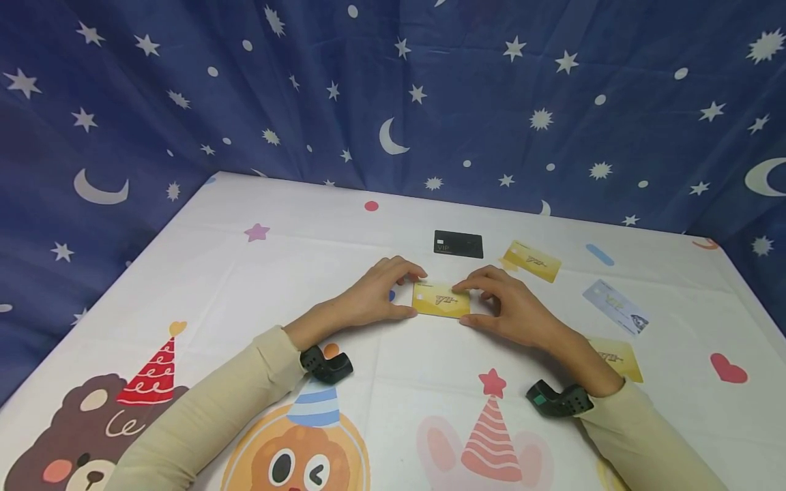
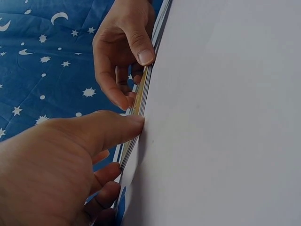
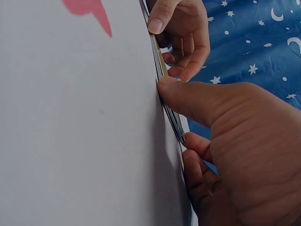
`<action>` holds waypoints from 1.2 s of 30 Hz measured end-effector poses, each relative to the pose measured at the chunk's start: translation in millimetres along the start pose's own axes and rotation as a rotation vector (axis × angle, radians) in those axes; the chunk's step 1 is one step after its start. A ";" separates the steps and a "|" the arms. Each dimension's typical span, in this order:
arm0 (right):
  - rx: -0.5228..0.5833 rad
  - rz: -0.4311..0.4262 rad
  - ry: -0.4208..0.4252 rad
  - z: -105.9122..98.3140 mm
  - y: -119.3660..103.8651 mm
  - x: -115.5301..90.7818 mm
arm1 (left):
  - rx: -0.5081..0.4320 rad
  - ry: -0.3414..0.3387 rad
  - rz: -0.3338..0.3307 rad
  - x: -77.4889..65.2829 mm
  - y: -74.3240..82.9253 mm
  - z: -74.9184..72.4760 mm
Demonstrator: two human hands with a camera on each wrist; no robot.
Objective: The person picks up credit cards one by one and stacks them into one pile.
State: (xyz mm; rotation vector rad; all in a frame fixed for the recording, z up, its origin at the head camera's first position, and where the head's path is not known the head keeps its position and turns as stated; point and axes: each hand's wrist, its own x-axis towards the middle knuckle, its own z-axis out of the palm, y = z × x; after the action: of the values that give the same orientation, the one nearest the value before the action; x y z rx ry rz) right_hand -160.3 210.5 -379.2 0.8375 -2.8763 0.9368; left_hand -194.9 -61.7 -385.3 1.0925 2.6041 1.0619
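Note:
Near the middle of the table lies a small stack of plastic cards [image 1: 437, 301], with a gold card on top. Its layered edges show in the left wrist view as thin cards [image 2: 143, 89] lined up together. My left hand [image 1: 376, 292] holds the stack's left side, thumb at the near corner and fingers at the far one. Opposite it, my right hand [image 1: 518, 308] grips the right side, thumb at the near corner and forefinger over the far corner. In the right wrist view, the right thumb [image 3: 186, 96] presses the near edge of the stack.
Behind the stack lies a black VIP card [image 1: 458, 244]. To the right are a gold card [image 1: 540, 262], a silver card [image 1: 614, 305] and another gold card [image 1: 626, 360], partly hidden by the right wrist. A blue star-patterned curtain [image 1: 319, 88] hangs behind the white printed tablecloth [image 1: 295, 273].

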 end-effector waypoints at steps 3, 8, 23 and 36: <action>0.000 -0.002 0.000 -0.2 -0.2 0.3 | -0.003 0.000 -0.001 0.1 0.0 -0.1; 0.002 -0.004 -0.004 -0.2 -0.8 0.5 | -0.006 0.003 0.004 -0.3 -0.4 -0.2; 0.016 0.015 -0.020 -0.5 -1.4 0.4 | -0.008 0.011 0.001 -0.2 0.4 -0.5; 0.019 0.026 -0.020 0.2 -0.5 -0.1 | -0.012 0.008 -0.008 0.6 0.6 0.2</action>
State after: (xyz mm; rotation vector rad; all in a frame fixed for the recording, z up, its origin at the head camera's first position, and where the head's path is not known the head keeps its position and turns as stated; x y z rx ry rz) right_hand -159.9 210.1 -379.1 0.8170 -2.9070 0.9660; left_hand -194.9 -60.8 -385.0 1.0769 2.6019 1.0814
